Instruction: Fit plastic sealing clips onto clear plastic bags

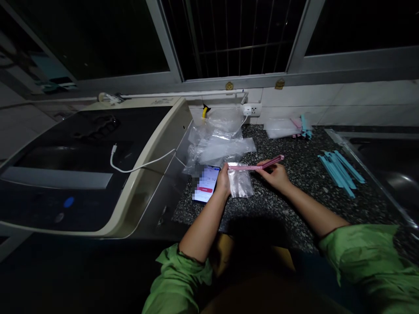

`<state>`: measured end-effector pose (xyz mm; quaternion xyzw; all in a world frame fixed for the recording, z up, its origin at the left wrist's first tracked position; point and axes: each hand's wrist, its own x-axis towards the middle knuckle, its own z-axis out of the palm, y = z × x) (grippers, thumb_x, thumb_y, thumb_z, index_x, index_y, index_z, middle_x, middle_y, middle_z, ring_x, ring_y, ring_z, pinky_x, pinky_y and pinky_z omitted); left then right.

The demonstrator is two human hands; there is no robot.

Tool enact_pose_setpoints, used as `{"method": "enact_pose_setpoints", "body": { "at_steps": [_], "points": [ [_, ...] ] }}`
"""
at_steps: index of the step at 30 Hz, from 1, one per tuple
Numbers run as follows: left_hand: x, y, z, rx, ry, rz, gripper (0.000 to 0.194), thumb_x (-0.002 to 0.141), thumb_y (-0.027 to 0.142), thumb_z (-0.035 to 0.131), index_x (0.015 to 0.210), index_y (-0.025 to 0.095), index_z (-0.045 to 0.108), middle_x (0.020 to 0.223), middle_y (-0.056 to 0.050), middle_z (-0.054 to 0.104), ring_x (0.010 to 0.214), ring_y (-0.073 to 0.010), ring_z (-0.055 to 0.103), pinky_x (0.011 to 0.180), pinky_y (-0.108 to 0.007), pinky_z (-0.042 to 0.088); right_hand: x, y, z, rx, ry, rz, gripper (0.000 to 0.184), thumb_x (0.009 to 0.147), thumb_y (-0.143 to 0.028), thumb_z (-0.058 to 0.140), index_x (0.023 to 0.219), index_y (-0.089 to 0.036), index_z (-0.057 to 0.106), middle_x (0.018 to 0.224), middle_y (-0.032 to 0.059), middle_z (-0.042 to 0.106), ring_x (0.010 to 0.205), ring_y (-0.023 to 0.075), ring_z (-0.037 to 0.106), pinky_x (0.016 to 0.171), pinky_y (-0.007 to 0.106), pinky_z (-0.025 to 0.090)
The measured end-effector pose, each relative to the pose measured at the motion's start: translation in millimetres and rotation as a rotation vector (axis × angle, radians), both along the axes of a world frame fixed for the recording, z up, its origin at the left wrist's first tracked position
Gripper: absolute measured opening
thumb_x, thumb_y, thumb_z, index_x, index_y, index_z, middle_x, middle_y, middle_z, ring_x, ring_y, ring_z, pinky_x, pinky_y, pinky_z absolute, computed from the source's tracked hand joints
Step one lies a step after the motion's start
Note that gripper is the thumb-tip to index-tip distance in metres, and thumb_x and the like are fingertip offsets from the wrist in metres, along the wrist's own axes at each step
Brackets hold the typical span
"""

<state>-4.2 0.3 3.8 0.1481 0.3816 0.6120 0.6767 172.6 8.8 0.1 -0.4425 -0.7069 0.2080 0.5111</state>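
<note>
Both hands grip a pink bag sealing clip (245, 167), a thin hinged strip that is bent at its right part, with one end angled up. My left hand (223, 181) is closed around its left end. From the strip hangs a small clear plastic bag (240, 183), its top edge at the clip. My right hand (274, 175) pinches the clip near the bend. Just left of my left hand lies a phone (205, 187) with its screen lit. Several light blue sealing clips (337, 170) lie on the counter to the right.
Clear plastic bags (219, 146) are piled behind my hands. More bags (279, 127) with pink and blue clips (306, 128) lie by the wall. A white charging cable (144, 167) crosses the washing machine (131, 192) at left. A sink (389, 170) is at right.
</note>
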Motion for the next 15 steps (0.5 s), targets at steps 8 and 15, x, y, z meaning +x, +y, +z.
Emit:
{"method": "enact_pose_setpoints", "body": {
  "at_steps": [8, 15],
  "points": [
    [-0.7, -3.6, 2.6, 0.141, 0.059, -0.087, 0.032, 0.05, 0.027, 0.077, 0.076, 0.014, 0.063, 0.067, -0.003, 0.067, 0.074, -0.0202, 0.064, 0.077, -0.031, 0.046, 0.9, 0.3, 4.4, 0.02, 0.051, -0.038, 0.023, 0.072, -0.041, 0.064, 0.076, -0.018, 0.065, 0.079, 0.0072, 0.07, 0.071, 0.0182, 0.065, 0.07, 0.034, 0.054],
    [-1.0, -5.8, -0.2, 0.176, 0.172, -0.142, 0.033, 0.045, 0.019, 0.076, 0.075, 0.016, 0.063, 0.068, 0.001, 0.065, 0.063, -0.0134, 0.058, 0.072, -0.028, 0.044, 7.6, 3.5, 10.1, 0.087, 0.078, -0.175, 0.021, 0.073, -0.039, 0.062, 0.077, -0.019, 0.065, 0.078, 0.0061, 0.07, 0.07, 0.0172, 0.063, 0.067, 0.032, 0.052]
  ]
}}
